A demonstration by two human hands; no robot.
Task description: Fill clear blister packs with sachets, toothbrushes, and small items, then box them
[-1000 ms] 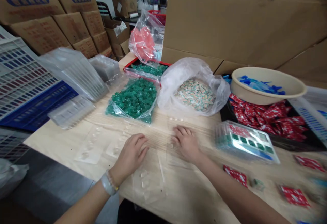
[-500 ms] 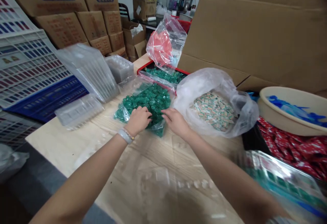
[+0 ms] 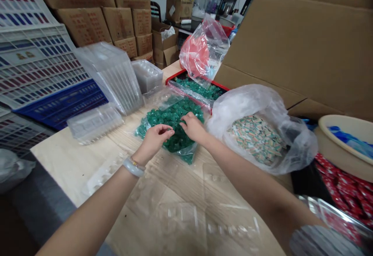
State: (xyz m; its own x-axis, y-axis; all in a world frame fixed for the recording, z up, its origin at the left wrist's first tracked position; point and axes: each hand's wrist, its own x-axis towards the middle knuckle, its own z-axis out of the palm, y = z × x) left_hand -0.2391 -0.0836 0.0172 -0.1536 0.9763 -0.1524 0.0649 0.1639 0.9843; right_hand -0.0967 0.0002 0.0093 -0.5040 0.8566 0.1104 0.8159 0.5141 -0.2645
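Pinching green candies [image 3: 170,116] with left hand [image 3: 154,141], right hand [image 3: 192,128] curled in the bag [image 3: 162,99], grip unclear, we risk dragging loose film and spilling pieces.

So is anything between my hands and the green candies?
Nothing visible stands between. The left hand and right hand rest on the green candies; whether the film of the clear bag lies under them is unclear.

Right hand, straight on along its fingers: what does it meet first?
Right hand likely meets the green candies in the clear bag first; its fingertips seem already on them, though depth is unclear.
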